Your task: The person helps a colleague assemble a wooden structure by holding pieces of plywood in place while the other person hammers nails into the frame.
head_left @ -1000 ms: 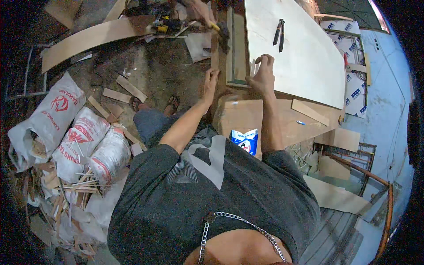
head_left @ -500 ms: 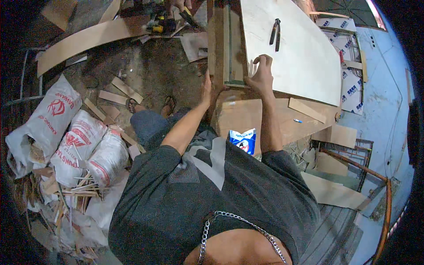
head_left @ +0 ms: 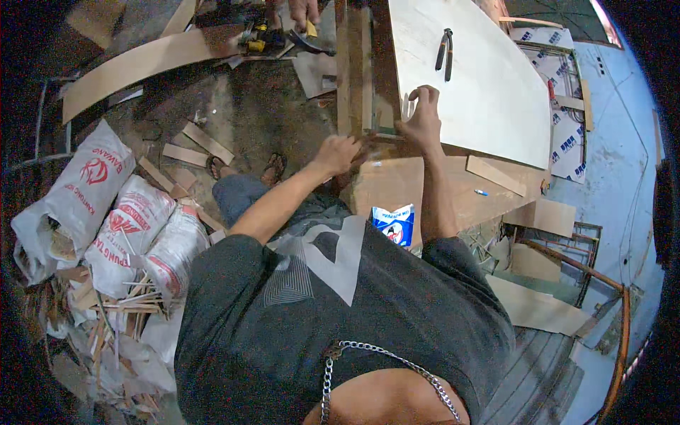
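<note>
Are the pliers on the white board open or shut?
Nearly shut. The pliers lie flat on the white board, handles close together and almost parallel; the tip is too small to judge.

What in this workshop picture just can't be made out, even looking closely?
Head view, the only one:
- What the right hand pinches at the white panel corner: too small, covered by its fingers.
- The left hand: its fingertips curl out of sight over the wooden frame; grip unclear.
- The other person's hand: cut off by the top edge.
- The small blue thing on the brown board: too small to name.
</note>
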`<move>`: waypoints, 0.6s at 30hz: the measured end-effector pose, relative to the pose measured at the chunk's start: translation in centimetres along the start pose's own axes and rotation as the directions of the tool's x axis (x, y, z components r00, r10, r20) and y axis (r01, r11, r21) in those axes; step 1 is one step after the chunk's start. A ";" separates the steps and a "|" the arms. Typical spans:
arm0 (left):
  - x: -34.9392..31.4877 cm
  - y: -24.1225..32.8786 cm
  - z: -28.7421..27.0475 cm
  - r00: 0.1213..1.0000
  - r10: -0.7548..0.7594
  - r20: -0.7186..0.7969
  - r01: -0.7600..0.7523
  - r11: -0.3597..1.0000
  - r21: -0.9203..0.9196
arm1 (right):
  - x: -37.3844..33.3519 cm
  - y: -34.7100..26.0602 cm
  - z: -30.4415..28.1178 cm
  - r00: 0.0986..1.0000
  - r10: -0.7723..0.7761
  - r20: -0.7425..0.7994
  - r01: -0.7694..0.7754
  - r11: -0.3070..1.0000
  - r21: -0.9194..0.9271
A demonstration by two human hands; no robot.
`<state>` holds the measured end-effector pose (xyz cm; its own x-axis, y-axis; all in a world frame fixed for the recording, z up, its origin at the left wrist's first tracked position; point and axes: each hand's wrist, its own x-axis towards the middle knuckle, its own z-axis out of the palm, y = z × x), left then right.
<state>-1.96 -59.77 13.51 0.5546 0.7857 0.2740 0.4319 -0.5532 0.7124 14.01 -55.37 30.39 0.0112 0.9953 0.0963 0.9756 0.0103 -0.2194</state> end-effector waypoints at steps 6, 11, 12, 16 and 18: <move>1.5 -0.2 -1.5 0.953 0.141 0.270 -0.204 0.954 0.221 | 0.2 0.2 0.4 1.000 0.017 0.018 -0.017 1.000 0.004; 0.2 -1.1 -1.6 0.910 -0.030 0.413 -0.090 0.960 0.267 | 0.4 -0.8 0.4 1.000 0.006 0.021 -0.007 0.999 0.043; -0.4 -1.7 -1.9 0.906 -0.016 0.423 -0.110 0.956 0.271 | 0.5 -0.7 0.6 0.999 -0.005 0.038 0.003 0.999 0.053; -6.1 -5.0 -5.2 0.953 -0.249 0.172 0.256 0.966 -0.021 | 0.3 0.1 0.6 1.000 -0.018 0.020 0.017 0.999 0.050; -10.1 -8.4 -6.6 0.755 -0.594 0.278 0.631 0.773 -0.063 | 0.0 0.4 0.4 1.000 0.017 0.011 -0.017 0.999 0.038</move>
<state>-15.94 -61.23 9.01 0.3600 0.8450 -0.3955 0.6391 0.0855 0.7643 14.29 -55.30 29.97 0.0252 0.9963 0.0823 0.9663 -0.0032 -0.2573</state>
